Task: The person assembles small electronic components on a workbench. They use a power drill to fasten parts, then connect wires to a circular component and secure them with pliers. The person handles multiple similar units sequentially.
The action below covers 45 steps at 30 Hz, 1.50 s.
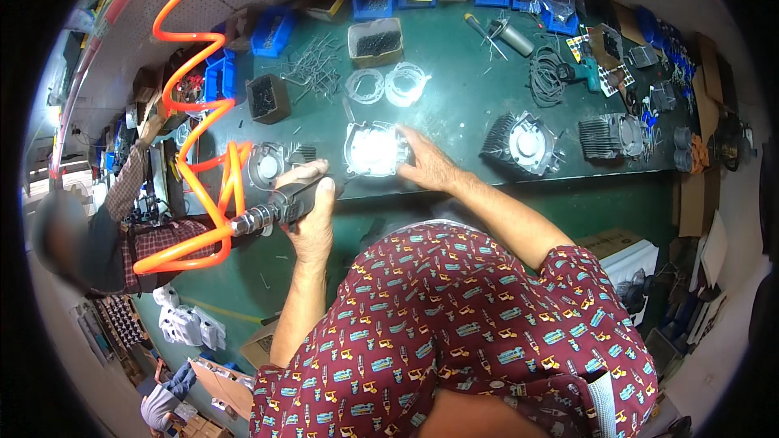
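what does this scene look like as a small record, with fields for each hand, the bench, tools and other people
left hand: holds a dark hand tool joined to an orange coiled hose
right hand: at the right edge of a brightly lit metal part; grip unclear
finned parts: one right of the right hand, another farther right
bench: green top
rings: two pale rings beyond the lit part
loose tools: yellow-handled screwdriver, teal power tool
other people: one person at left, another at lower left

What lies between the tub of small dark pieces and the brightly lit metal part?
Pale rings, side by side on the bench, in the head view.
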### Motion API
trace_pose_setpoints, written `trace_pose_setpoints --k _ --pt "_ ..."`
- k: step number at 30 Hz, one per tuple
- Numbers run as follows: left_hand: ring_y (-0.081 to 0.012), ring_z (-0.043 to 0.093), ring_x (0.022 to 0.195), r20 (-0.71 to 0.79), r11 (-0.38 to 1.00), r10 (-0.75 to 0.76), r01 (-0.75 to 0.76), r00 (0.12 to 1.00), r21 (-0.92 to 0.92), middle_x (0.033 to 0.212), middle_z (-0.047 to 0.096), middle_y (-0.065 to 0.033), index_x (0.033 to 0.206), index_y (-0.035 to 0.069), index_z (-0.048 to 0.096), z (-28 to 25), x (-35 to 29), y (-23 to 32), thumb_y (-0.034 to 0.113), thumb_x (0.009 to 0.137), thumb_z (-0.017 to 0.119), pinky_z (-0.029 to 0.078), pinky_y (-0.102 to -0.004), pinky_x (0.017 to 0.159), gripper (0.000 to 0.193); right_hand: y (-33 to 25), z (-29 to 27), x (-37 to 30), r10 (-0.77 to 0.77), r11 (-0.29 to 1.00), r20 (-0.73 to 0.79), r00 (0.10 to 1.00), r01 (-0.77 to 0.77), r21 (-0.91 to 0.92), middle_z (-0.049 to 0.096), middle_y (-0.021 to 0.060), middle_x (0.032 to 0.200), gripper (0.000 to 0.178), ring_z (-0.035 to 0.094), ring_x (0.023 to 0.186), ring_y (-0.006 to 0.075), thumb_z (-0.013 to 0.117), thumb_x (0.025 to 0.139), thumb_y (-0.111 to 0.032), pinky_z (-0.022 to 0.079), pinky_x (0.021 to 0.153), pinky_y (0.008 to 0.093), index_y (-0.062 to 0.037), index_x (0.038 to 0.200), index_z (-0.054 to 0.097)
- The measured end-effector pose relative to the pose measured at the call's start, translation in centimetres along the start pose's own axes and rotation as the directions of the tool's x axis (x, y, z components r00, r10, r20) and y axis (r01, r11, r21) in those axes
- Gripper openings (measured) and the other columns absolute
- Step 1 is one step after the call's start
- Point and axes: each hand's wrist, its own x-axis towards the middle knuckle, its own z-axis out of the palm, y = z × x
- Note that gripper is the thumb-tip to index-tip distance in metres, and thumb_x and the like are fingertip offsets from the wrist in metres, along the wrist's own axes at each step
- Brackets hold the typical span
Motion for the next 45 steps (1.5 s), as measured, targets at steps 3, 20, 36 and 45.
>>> trace_pose_setpoints --k 3,20,36,45 --pt "-0.0245 0.064 0.108 -0.01 1.0 0.015 -0.015 1.0 -0.008 0.112 0.067 -0.0157 0.114 0.001 0.057 -0.1 -0.1 -0.6 -0.005 0.085 0.07 0.051 -0.041 0.1 0.032 0.1 -0.1 0.1 -0.003 1.0 0.007 1.0 0.003 -0.01 0.042 0.0302 0.149 0.085 0.042 0.14 0.0416 0.066 0.08 -0.024 0.034 0.118 0.0443 0.0058 0.151 0.03" --pt "-0.0182 0.062 0.103 0.052 0.989 -0.073 0.066 0.996 0.13 0.115 0.067 -0.0122 0.113 0.001 0.059 1.0 0.9 0.2 -0.001 0.085 0.071 0.05 -0.0337 0.094 0.031 0.1 -1.2 0.0 -0.002 0.999 0.063 0.998 0.0 0.034 0.042 0.0283 0.15 0.086 0.042 0.139 0.0413 0.07 0.082 -0.026 0.035 0.117 0.0439 0.0019 0.153 0.03" --pt "-0.0222 0.063 0.104 0.206 1.0 -0.005 0.0 0.979 0.027 0.101 0.065 -0.0093 0.101 0.004 0.057 1.4 0.6 -0.9 -0.008 0.081 0.068 0.043 -0.0503 0.112 0.026 0.1 -1.4 -0.4 -0.005 1.0 0.087 0.996 0.004 0.016 0.041 0.0255 0.152 0.088 0.04 0.141 0.0405 0.072 0.082 -0.025 0.035 0.117 0.0441 -0.0011 0.154 0.029" --pt "-0.0278 0.063 0.113 0.158 0.989 0.144 -0.136 0.977 -0.059 0.111 0.067 -0.0151 0.109 0.001 0.057 3.1 -0.5 1.0 -0.005 0.083 0.069 0.045 -0.0462 0.109 0.029 0.9 -1.3 -0.1 -0.032 0.999 0.086 0.996 0.031 0.012 0.04 0.0264 0.152 0.088 0.041 0.141 0.0402 0.072 0.082 -0.026 0.034 0.118 0.0434 0.0002 0.154 0.029"
